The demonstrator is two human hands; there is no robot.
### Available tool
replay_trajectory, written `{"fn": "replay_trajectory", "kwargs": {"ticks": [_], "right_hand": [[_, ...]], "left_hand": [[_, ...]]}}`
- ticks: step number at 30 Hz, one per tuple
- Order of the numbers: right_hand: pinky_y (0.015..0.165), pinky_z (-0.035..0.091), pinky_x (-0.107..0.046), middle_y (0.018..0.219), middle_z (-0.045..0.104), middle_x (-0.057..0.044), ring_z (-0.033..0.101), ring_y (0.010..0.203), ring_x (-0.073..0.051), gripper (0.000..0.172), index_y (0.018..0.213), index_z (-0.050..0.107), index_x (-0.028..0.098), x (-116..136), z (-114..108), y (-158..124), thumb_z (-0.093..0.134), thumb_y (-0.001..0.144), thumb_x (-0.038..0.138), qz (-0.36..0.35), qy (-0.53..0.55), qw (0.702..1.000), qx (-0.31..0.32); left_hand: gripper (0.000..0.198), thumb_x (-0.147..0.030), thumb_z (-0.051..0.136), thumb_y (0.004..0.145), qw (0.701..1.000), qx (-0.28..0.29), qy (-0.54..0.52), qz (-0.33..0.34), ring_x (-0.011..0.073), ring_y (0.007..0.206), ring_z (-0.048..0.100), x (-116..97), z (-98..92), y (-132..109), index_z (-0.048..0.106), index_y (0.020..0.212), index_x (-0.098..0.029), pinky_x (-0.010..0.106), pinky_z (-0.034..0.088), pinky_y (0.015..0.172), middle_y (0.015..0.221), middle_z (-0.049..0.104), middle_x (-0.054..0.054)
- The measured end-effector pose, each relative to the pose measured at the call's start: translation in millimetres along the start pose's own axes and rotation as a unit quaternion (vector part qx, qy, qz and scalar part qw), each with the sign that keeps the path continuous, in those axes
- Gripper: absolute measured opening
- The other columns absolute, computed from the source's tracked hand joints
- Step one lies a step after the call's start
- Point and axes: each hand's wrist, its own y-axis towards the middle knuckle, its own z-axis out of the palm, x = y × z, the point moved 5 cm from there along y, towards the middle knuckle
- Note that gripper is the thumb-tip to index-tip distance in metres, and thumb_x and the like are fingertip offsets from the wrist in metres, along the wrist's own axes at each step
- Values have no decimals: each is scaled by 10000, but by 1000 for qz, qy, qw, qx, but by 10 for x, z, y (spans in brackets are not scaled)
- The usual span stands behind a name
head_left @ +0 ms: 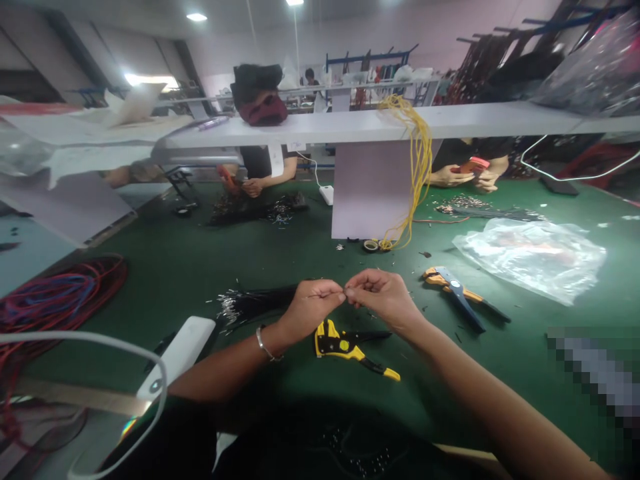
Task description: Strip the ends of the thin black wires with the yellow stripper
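My left hand [313, 305] and my right hand [383, 298] meet above the green table, both in a pinch. Fingertips touch or nearly touch, and whatever lies between them is too small to make out. Just left of my left hand is a bundle of black wires [260, 303] with shiny silver ends pointing left. Below my hands rests a yellow and black wire stripper [345, 345], its handles toward the lower right. Further right, a second wire stripper [454, 287] in orange and dark blue lies on the table.
A white power bank [183, 353] and coiled red and blue wires [65, 293] lie at left. Yellow wires [423, 153] hang off the raised shelf [320, 128]. Near a clear plastic bag [535, 257], co-workers' hands [460, 177] hold a red tool across the table. A tape roll [371, 246] sits mid-table.
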Motion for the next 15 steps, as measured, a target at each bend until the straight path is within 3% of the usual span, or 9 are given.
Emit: {"fn": "replay_trajectory", "kwargs": {"ticks": [7,15], "right_hand": [[474,477,-261,540,653,6,568,470,-117,65,651,689,184,25,-47,-40,707,644,246,-18,-44,999,-21],[491,479,-265,521,666,0,571,472,-121,82,619,712,178,-54,-127,-50,736,626,256,-8,-32,999,-22]], "left_hand": [[172,-286,636,746,1000,-8,-15,-10,83,555,412,2,-2,9,681,694,-128,212,309,510,595,536,-9],[172,-287,698,650,978,-3,-175,-114,24,381,263,86,73,0,625,652,-132,209,142,381,498,433,-62]]}}
